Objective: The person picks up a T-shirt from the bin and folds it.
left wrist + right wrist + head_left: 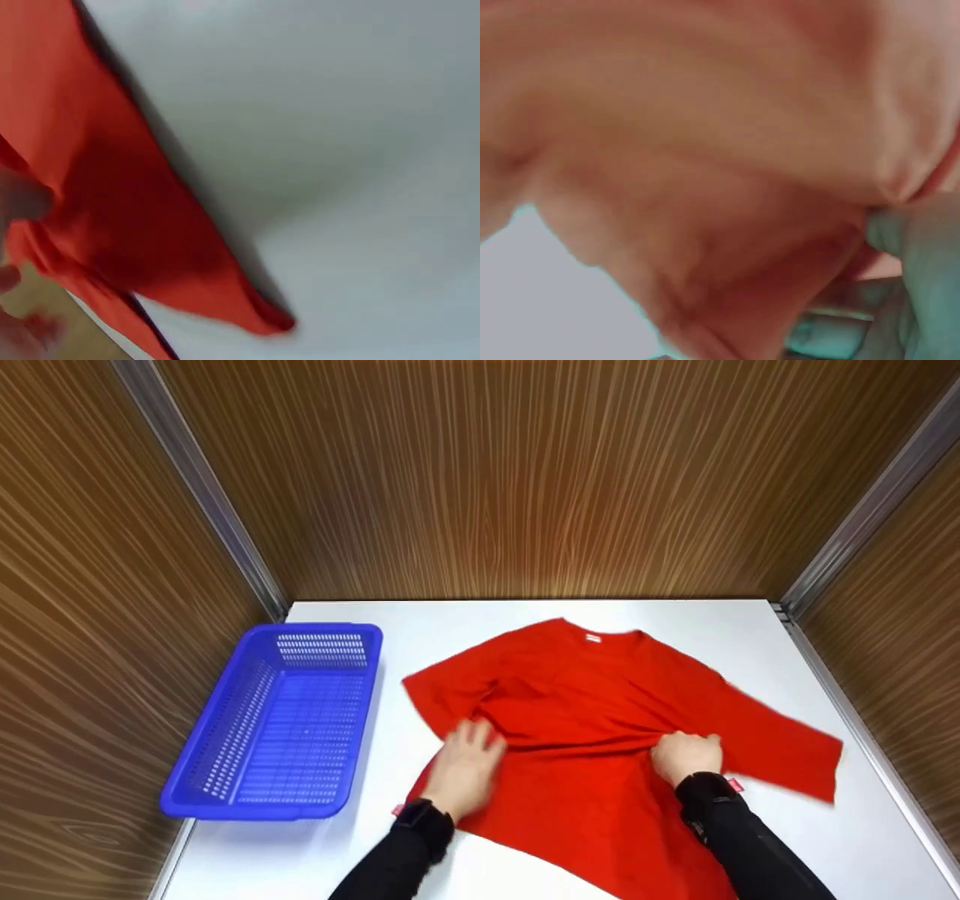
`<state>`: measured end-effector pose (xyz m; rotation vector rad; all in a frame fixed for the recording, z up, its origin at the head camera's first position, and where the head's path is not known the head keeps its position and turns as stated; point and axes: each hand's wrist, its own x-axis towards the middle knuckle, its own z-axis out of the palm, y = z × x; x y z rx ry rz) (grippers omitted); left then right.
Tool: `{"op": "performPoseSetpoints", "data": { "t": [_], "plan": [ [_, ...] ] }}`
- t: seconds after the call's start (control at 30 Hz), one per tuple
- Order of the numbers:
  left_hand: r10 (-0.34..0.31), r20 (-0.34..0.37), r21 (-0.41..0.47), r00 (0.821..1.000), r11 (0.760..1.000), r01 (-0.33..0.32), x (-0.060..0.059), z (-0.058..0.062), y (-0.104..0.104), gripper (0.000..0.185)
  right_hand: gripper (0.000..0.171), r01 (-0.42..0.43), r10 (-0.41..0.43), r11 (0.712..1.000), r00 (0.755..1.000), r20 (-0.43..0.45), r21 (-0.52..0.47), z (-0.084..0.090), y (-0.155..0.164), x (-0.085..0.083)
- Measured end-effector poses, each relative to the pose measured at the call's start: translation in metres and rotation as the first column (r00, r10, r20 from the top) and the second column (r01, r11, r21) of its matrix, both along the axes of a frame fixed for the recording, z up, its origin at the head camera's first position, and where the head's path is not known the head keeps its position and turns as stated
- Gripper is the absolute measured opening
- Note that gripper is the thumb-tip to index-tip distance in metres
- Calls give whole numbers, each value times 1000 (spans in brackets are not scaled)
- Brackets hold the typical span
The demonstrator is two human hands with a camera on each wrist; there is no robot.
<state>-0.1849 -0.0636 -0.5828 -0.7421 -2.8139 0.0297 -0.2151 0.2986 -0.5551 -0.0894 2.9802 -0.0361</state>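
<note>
A red short-sleeved T-shirt (570, 810) lies spread on the white table, its collar toward the back wall and its hem toward me. Creases run across its middle between my two hands. My right hand (686, 757) pinches the cloth at the shirt's right side, below the sleeve; the right wrist view shows thumb and fingers (832, 335) closed on a bunched fold. At the left side, my left hand (466, 769) is over the cloth below the other sleeve, blurred, with its fingers spread. In the left wrist view only parts of that hand show beside the shirt (127, 202).
A blue perforated plastic basket (300, 727) with nothing in it stands on the table (510, 870) to the left of the shirt. Wood-grain panels (510, 487) with metal corner rails (217, 502) enclose the table at the back and both sides.
</note>
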Motion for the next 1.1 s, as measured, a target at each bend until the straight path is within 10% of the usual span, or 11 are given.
{"op": "performPoseSetpoints", "data": {
  "t": [0.1, 0.2, 0.33, 0.5, 0.63, 0.8, 0.93, 1.1],
  "plan": [
    [-19, 180, 69, 984, 998, 6, 15, 2, 19, 56, 30, -57, 58, 993, 998, 8, -104, 8, -12, -4],
    [70, 366, 68, 928, 993, -102, 23, 0, 25, 76, 27, -142, 110, 971, 979, -169, -191, 8, -20, -8],
    [147, 435, 8, 888, 986, -167, 16, -2, 9, 84, 23, -257, 189, 952, 922, -337, -167, -6, -11, -7],
    [226, 363, -95, 904, 974, -205, -2, 8, -23, 72, 65, -83, 80, 983, 997, -21, -164, -21, 19, 4],
    [314, 154, -152, 937, 944, -291, -15, 7, -30, 56, 77, 137, -134, 988, 990, 43, -67, -14, 21, 8],
    [148, -91, -59, 985, 986, -154, -3, 7, 4, 47, 76, 203, -187, 978, 961, 204, -58, 10, 4, 5],
    [-4, 146, 72, 989, 997, -6, 28, 14, 44, 53, 71, 77, -41, 988, 966, 255, -132, 23, -14, -2],
    [56, 483, 25, 874, 997, -78, 47, 12, 50, 81, 41, -182, 152, 942, 981, -123, -282, 13, -24, -11]
  ]
}}
